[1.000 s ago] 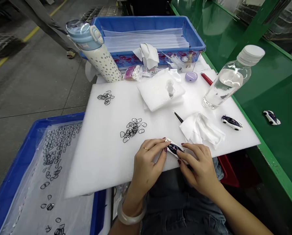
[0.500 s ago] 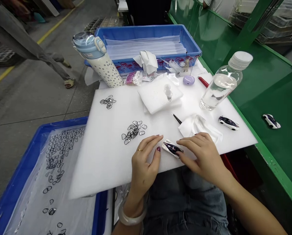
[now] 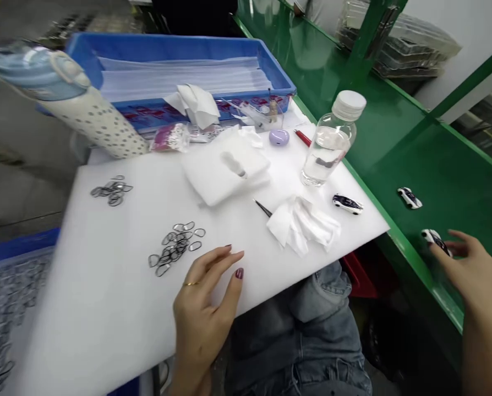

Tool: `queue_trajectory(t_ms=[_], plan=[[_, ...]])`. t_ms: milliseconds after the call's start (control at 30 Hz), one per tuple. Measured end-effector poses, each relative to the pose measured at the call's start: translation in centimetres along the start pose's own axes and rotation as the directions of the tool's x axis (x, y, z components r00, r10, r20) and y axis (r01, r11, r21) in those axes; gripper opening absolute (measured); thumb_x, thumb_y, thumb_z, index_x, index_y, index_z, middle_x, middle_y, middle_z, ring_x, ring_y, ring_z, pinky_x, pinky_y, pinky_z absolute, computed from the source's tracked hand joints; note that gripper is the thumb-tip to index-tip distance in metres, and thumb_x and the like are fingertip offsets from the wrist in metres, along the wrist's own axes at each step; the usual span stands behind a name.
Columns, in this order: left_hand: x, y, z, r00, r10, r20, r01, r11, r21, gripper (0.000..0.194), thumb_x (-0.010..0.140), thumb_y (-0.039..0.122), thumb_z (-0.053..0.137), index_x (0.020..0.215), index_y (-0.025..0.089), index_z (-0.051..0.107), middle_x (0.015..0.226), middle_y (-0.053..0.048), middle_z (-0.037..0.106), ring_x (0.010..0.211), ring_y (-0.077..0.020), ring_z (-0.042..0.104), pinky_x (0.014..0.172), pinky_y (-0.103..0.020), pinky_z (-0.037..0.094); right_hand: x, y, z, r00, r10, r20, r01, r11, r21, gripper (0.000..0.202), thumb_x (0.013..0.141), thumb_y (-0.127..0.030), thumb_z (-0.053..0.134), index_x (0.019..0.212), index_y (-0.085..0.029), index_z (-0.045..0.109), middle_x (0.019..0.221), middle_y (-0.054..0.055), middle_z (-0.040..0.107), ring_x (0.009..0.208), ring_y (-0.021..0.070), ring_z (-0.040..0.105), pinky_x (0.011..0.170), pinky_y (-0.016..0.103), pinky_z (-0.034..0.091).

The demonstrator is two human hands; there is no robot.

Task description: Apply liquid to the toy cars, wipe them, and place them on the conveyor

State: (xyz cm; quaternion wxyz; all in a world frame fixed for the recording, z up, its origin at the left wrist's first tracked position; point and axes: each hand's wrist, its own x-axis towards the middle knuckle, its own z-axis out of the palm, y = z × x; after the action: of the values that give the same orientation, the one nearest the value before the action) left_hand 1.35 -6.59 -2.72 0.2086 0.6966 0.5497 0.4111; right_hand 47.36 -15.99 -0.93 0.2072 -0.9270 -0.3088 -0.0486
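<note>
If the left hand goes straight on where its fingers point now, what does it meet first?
From the left hand, most likely the crumpled white tissue, though the hand's height is unclear.

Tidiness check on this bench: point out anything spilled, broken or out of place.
Nothing looks spilled or broken. Slightly untidy: a crumpled white tissue on the board apparently covers one end of a black pointed tool.

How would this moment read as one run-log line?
right hand: touching toy car at green surface | left hand: open, over white board | black loops: two piles on board
</note>
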Motion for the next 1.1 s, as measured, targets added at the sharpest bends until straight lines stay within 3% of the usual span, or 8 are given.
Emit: queue_trajectory(t_ms=[133, 300, 467, 700, 800, 967, 1033, 1100], plan=[[0.3, 0.5, 0.2, 1.0, -0.007, 0.006, 0.007, 0.999, 0.052, 0.018, 0.093, 0.033, 0.06, 0.106, 0.028, 0.071, 0.118, -0.001, 0.065, 0.111, -0.0236, 0.062, 0.097, -0.04, 0.048, 1.3, 3.9, -0.6, 0.992, 0.123, -0.026, -0.124, 0.99, -0.069, 0.04, 0.066, -0.053, 0.065, 0.095, -0.025, 0.063, 0.096, 0.015, 0.073, 0.103, 0.0419, 0.067, 0.093, 0.06, 0.046], [0.3, 1.0, 0.2, 1.0, -0.004, 0.024, 0.002, 0.994, 0.107, 0.022, 0.093, 0.04, 0.057, 0.104, 0.027, 0.071, 0.117, -0.003, 0.067, 0.107, -0.0268, 0.064, 0.091, -0.042, 0.049, 5.1, -1.0, 2.3, 0.999, -0.039, 0.015, 0.039, 0.999, -0.031, 0.054, 0.075, -0.045, 0.06, 0.124, -0.022, 0.059, 0.111, 0.009, 0.072, 0.107, 0.0289, 0.066, 0.096, 0.043, 0.048], [-0.1, 0.7, 0.2, 1.0, 0.024, 0.012, -0.025, 0.996, 0.081, 0.02, 0.092, 0.039, 0.059, 0.105, 0.03, 0.071, 0.113, -0.001, 0.069, 0.102, -0.0252, 0.067, 0.084, -0.038, 0.053, 8.2, -3.9, 4.6, 0.995, -0.073, 0.067, 0.076, 0.996, -0.035, 0.063, 0.073, -0.031, 0.062, 0.135, -0.017, 0.056, 0.114, 0.014, 0.072, 0.106, 0.0354, 0.064, 0.092, 0.048, 0.047], [0.0, 0.4, 0.9, 0.991, 0.13, 0.022, -0.131, 0.988, 0.087, 0.023, 0.092, 0.028, 0.059, 0.113, 0.027, 0.068, 0.107, -0.003, 0.07, 0.098, -0.0237, 0.068, 0.09, -0.038, 0.056, 3.8, -8.3, 3.2, 0.961, -0.245, -0.129, 0.261, 0.957, 0.128, 0.06, 0.081, -0.035, 0.061, 0.138, -0.018, 0.05, 0.115, 0.013, 0.07, 0.105, 0.033, 0.065, 0.095, 0.049, 0.047], [0.3, 0.6, 1.1, 0.982, 0.167, 0.089, -0.177, 0.979, 0.106, 0.04, 0.09, 0.024, 0.061, 0.129, 0.025, 0.058, 0.116, -0.006, 0.069, 0.105, -0.0252, 0.066, 0.092, -0.04, 0.055, -1.8, -14.3, 2.8, 0.711, -0.671, -0.209, 0.696, 0.63, 0.345, 0.05, 0.085, -0.034, 0.065, 0.133, -0.021, 0.054, 0.114, 0.012, 0.069, 0.098, 0.0277, 0.067, 0.089, 0.043, 0.053], [0.2, 0.4, 0.4, 0.975, 0.139, 0.176, -0.152, 0.986, 0.063, 0.067, 0.088, 0.019, 0.063, 0.148, 0.027, 0.036, 0.134, -0.008, 0.06, 0.122, -0.0249, 0.058, 0.101, -0.041, 0.052, -10.6, -23.7, 3.7, -0.111, -0.994, 0.022, 0.723, -0.066, 0.687, 0.043, 0.095, -0.016, 0.054, 0.137, -0.023, 0.049, 0.118, 0.009, 0.068, 0.109, 0.0226, 0.063, 0.092, 0.04, 0.054], [-0.4, 0.3, 0.2, 0.982, 0.124, 0.14, -0.131, 0.99, 0.043, 0.062, 0.091, 0.014, 0.056, 0.148, 0.028, 0.036, 0.132, -0.007, 0.061, 0.121, -0.0217, 0.06, 0.101, -0.037, 0.052, -11.5, -26.4, 4.3, -0.235, -0.972, 0.008, 0.65, -0.151, 0.745, 0.032, 0.096, -0.016, 0.052, 0.127, -0.023, 0.057, 0.116, 0.008, 0.069, 0.107, 0.0214, 0.064, 0.091, 0.039, 0.054], [-1.2, 0.3, 0.2, 0.993, 0.095, 0.064, -0.1, 0.992, 0.077, 0.054, 0.094, 0.013, 0.053, 0.145, 0.028, 0.04, 0.124, -0.007, 0.064, 0.113, -0.0215, 0.065, 0.093, -0.034, 0.056, -10.8, -28.7, 4.8, -0.114, -0.992, -0.046, 0.637, -0.109, 0.763, 0.016, 0.095, -0.021, 0.055, 0.109, -0.022, 0.064, 0.107, 0.007, 0.072, 0.098, 0.0207, 0.067, 0.086, 0.037, 0.056]])
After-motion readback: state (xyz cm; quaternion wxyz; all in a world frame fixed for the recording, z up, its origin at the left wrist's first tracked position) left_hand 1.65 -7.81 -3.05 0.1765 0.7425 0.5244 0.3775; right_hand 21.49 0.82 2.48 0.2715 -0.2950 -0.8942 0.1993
